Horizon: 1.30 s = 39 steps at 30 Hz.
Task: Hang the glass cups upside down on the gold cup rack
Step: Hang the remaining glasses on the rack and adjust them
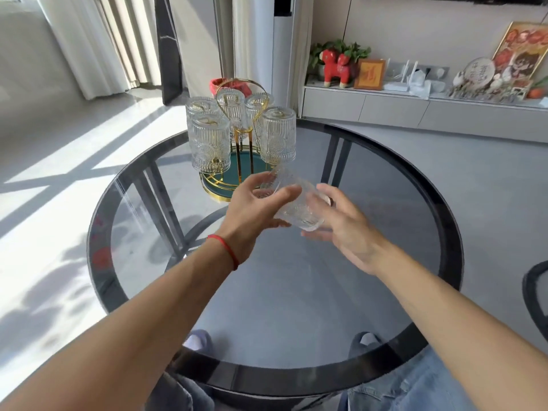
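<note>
The gold cup rack [247, 114] with a green base stands at the far side of the round glass table [444, 221]. Several ribbed glass cups [210, 143] hang upside down on it. One more clear glass cup [296, 206] is held tilted in the air just in front of the rack's base. My left hand [252, 209] grips its left side, thumb over the top. My right hand [341, 223] touches its right side with the fingers spread.
A low grey cabinet [385, 108] along the back wall carries a red horse figure [336, 66], a plant and framed pictures. A dark chair edge [533, 295] shows at the right. Curtains hang at the left, and my legs show under the table.
</note>
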Each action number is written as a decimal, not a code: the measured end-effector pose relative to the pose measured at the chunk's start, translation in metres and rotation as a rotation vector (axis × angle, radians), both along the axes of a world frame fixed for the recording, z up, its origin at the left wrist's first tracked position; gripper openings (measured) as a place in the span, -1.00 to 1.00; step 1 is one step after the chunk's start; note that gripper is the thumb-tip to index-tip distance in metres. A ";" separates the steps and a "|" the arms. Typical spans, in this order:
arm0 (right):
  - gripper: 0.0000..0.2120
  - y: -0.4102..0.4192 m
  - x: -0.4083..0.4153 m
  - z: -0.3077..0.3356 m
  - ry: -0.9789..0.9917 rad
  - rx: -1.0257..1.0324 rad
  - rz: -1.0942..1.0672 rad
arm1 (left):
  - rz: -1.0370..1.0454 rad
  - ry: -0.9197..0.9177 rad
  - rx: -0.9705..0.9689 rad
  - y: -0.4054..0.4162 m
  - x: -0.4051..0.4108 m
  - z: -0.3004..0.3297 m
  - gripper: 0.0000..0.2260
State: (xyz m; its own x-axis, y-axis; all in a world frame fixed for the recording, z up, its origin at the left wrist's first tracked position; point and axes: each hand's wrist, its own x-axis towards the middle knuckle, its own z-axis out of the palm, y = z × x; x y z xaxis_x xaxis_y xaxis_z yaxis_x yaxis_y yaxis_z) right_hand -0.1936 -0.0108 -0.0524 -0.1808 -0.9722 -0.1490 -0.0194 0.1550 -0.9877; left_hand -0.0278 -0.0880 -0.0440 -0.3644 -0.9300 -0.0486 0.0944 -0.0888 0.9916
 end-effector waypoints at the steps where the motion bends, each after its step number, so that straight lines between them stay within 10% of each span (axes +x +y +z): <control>1: -0.37 -0.002 0.003 0.001 -0.177 0.036 0.018 | -0.016 0.030 0.031 -0.004 0.001 0.001 -0.24; 5: -0.54 -0.014 0.011 0.001 -0.284 -0.049 -0.058 | -0.097 0.054 0.062 -0.017 0.007 0.002 -0.26; 9: -0.32 -0.023 0.013 0.012 0.139 -0.163 -0.259 | 0.008 -0.148 -0.164 -0.032 0.022 -0.007 -0.46; 15: -0.38 -0.045 0.027 0.052 0.657 -0.496 -0.297 | 0.036 -0.963 -0.772 -0.056 0.054 -0.050 -0.51; 39: -0.47 -0.163 0.061 0.067 1.283 -0.449 -0.190 | 0.056 -1.231 -0.869 -0.068 0.041 -0.074 -0.34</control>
